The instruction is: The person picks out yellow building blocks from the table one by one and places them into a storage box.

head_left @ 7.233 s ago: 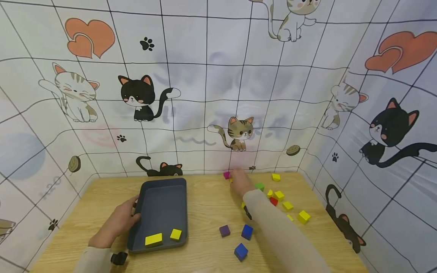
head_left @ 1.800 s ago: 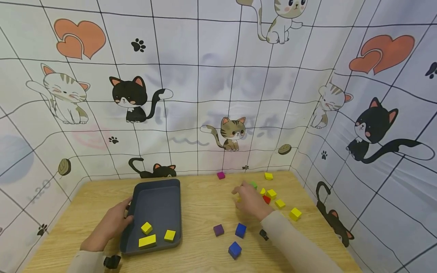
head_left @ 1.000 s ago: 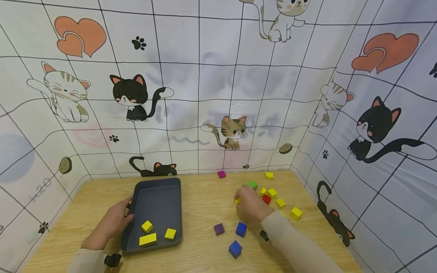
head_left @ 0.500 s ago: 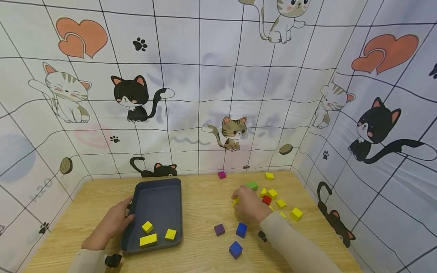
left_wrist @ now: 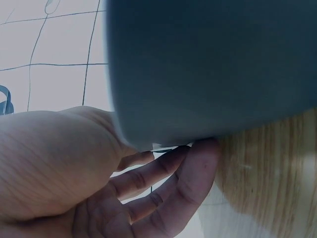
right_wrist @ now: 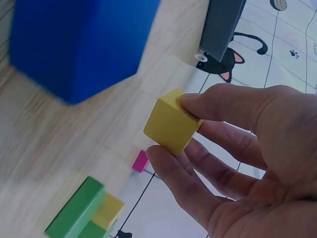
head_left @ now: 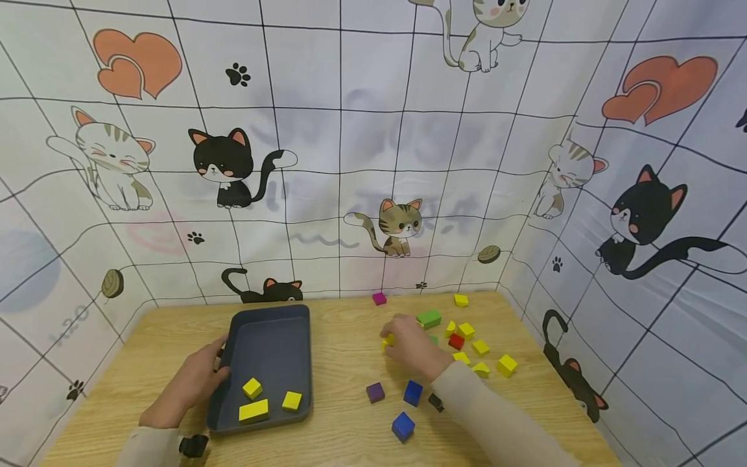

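Right hand (head_left: 411,347) has a small yellow cube (right_wrist: 172,126) pinched between thumb and fingers (right_wrist: 218,106), lifted just off the counter (head_left: 344,350), at about 9 o'clock from the scattered yellow blocks (head_left: 480,347). Looks like painted wood to me: light, stiff, a bit slick, so gripping two opposite flat faces seems the safest hold. Left hand (head_left: 195,383) rests against the grey tray (head_left: 274,324) at its 9 o'clock side, fingers (left_wrist: 163,178) loosely spread under the rim. Three yellow pieces (head_left: 252,388) sit in the tray's near end.
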A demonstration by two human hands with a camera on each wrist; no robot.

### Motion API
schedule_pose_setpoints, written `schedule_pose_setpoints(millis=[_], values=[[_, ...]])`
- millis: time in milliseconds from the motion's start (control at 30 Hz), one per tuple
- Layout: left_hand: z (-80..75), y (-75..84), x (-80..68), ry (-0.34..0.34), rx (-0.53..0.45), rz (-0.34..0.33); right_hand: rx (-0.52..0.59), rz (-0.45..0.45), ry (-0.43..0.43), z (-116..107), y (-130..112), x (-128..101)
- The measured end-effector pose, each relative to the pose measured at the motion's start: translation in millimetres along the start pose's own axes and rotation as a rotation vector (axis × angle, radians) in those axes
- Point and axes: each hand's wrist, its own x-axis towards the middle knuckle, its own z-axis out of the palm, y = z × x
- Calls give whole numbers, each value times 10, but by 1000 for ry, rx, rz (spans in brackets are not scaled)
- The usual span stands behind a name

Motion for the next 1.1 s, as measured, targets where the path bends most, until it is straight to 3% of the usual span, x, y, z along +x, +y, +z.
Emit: schedule_pose_setpoints(millis=[467, 1100], values=[[5, -15, 7, -5, -11, -2, -72, -97, -14, 136, -320, 119], [3, -7, 18, -1, -5, 5, -88, -207, -62, 248, -902, 193]])
